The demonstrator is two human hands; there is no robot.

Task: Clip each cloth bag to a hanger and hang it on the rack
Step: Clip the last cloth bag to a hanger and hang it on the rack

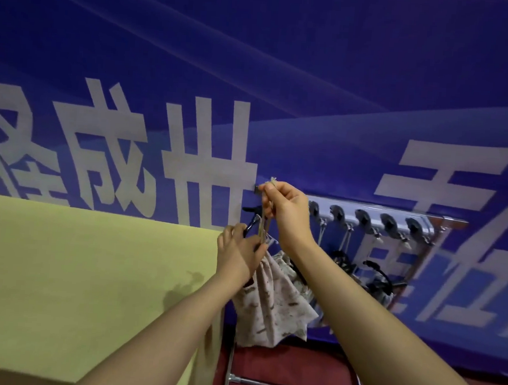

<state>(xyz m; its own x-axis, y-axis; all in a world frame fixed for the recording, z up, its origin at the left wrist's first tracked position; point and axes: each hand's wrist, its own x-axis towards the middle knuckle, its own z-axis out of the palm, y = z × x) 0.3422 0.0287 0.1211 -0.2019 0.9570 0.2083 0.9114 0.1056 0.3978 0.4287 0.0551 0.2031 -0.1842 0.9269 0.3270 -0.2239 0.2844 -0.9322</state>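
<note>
At rack [374, 214], right hand [287, 212] pinches drawstring [263, 220]; left hand [239, 251] grips cloth bag [272, 302].

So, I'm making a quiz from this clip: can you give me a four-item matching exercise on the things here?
Things:
1. right hand
2. left hand
3. cloth bag
4. table

States:
a. yellow-green, on the left
b. pinches the drawstring up high
c. hangs, patterned beige
d. holds the clip at the bag's top

Pairs: 1-b, 2-d, 3-c, 4-a
</note>
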